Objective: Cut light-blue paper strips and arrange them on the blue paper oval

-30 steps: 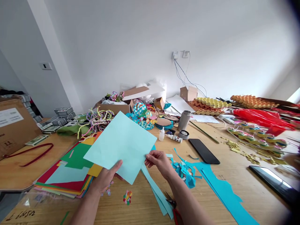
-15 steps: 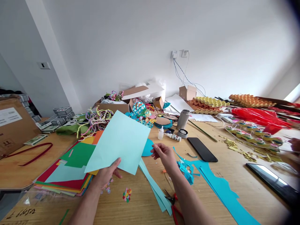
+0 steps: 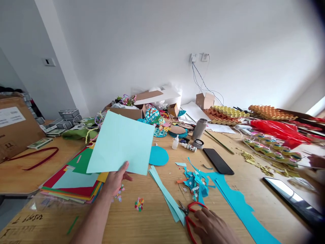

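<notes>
A pale aqua sheet [image 3: 122, 144] is held up by my left hand [image 3: 118, 178], thumb on its front near the lower edge. My right hand [image 3: 212, 225] lies over the red handles of the scissors [image 3: 189, 215] at the bottom; how its fingers sit on them is partly hidden. Two pale strips [image 3: 166, 196] lie beside the scissor blades. A blue rounded piece [image 3: 158, 156] rests right of the sheet, and blue scraps [image 3: 196, 183] lie above the scissors.
Stacked coloured paper [image 3: 73, 183] lies at left. A black phone [image 3: 218, 161], a grey flask [image 3: 199, 128], a glue bottle [image 3: 175, 142] and a long blue offcut [image 3: 236, 203] are to the right. Another person's hand [image 3: 317, 161] shows at the right edge.
My right hand has moved down from beside the sheet to the scissors. The sheet in my left hand has shifted left and turned slightly. A small pale scrap now shows on the table.
</notes>
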A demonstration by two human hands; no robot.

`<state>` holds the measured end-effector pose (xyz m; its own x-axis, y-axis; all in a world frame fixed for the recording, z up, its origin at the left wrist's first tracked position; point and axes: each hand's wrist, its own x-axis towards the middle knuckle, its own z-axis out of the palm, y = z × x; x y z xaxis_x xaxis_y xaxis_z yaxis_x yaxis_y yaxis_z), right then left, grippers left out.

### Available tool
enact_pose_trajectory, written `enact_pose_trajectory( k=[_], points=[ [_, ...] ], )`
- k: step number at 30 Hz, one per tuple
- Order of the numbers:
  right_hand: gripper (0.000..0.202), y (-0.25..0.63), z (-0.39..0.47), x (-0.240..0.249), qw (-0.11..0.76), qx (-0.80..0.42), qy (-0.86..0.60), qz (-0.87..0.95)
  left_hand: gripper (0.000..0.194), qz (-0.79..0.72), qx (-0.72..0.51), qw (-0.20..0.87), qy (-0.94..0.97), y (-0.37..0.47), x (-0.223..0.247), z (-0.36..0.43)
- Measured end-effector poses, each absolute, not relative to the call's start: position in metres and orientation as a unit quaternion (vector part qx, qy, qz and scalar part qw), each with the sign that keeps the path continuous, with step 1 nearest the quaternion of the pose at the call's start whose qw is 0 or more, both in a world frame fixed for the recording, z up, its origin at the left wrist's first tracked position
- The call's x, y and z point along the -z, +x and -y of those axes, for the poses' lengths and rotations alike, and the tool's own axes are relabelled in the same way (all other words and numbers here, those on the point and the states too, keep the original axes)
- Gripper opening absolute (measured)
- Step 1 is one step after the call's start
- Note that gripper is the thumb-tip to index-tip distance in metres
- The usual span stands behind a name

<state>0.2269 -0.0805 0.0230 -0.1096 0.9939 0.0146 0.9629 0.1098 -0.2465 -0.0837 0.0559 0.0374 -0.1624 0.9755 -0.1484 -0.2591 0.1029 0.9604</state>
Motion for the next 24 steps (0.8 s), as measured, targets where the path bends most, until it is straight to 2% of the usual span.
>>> enact_pose_trajectory(
  k=[6, 12, 15, 20, 24],
  points=[
    [0.024, 0.233, 0.104, 0.004, 0.127, -0.065, -0.661, 0.736, 0.038, -0.434, -0.621, 0.558, 0.339, -0.082, -0.045, -0.056],
    [0.02, 0.233, 0.113, 0.009, 0.226, -0.098, -0.674, 0.697, 0.05, -0.42, -0.615, 0.574, 0.34, -0.082, -0.046, -0.058],
    [0.02, 0.233, 0.116, 0.003, 0.277, -0.105, -0.683, 0.668, 0.053, -0.413, -0.615, 0.578, 0.341, -0.082, -0.045, -0.058],
    [0.01, 0.236, 0.113, -0.019, 0.352, -0.037, -0.646, 0.676, 0.054, -0.405, -0.618, 0.583, 0.339, -0.082, -0.046, -0.058],
    [0.013, 0.236, 0.109, -0.038, 0.396, -0.143, -0.622, 0.66, 0.054, -0.406, -0.623, 0.581, 0.333, -0.083, -0.047, -0.058]
  ],
)
